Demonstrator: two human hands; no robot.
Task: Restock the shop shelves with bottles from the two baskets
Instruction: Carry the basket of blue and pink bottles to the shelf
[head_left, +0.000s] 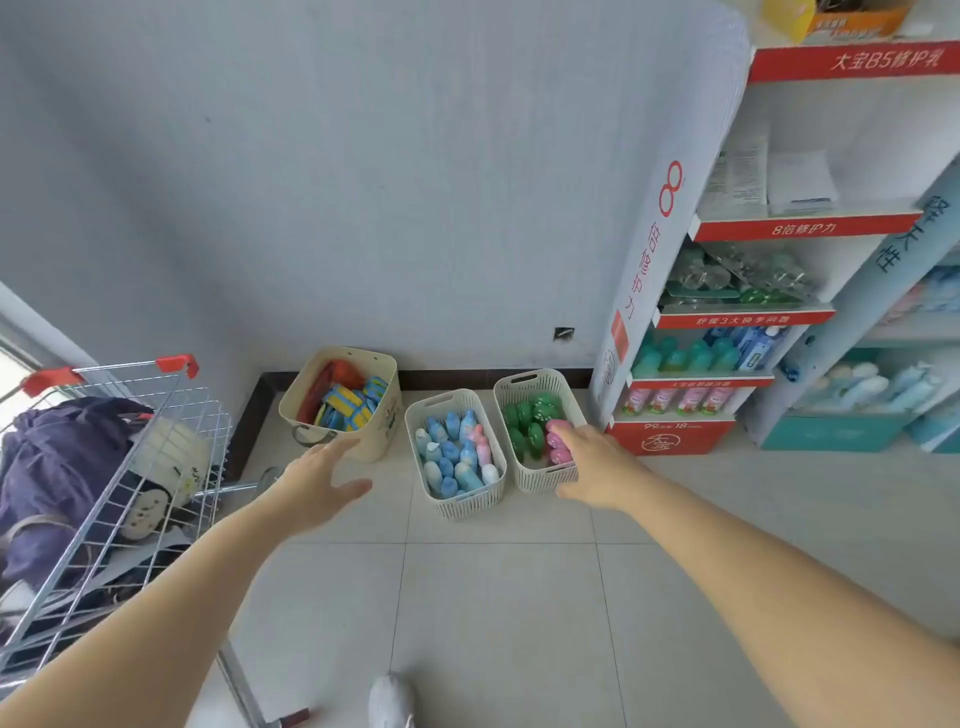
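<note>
Pink bottle (557, 451): It lies in the basket with green bottles (540, 480), at the side nearest the shelf. That is the easy one to pick, as it sits on top and close to the person.
Green bottles (530, 422): They fill the rest of that basket, packed close so none can roll.
Right hand (597, 467): It reaches down over that basket. Its fingers are stretched out onto the pink bottle and the thumb is spread apart by the front wall. It is not wrapped round the bottle yet. It looks ready to grab.
Basket with blue bottles (467, 503): It sits just beside the basket with green bottles, on the side away from the shelf. The blue bottles (447, 460) lie in rows, with a few pink ones among them.
Left hand (317, 478): It hangs in the air past the basket with blue bottles, well away from the basket with green bottles. Its fingers are spread and it holds nothing. It is likely out there for balance while the person bends.
Bin (376, 439): It stands farther from the basket with green bottles, by the wall, with blue and yellow packs inside.
Shelf (675, 439): It stands right next to the basket with green bottles, so the carry is short. Its low row already has pink bottles.
Cart (156, 415): It is far on the other side of the baskets, with cloth things in it.
Task so far: Both baskets look full, so the job seems just begun.
</note>
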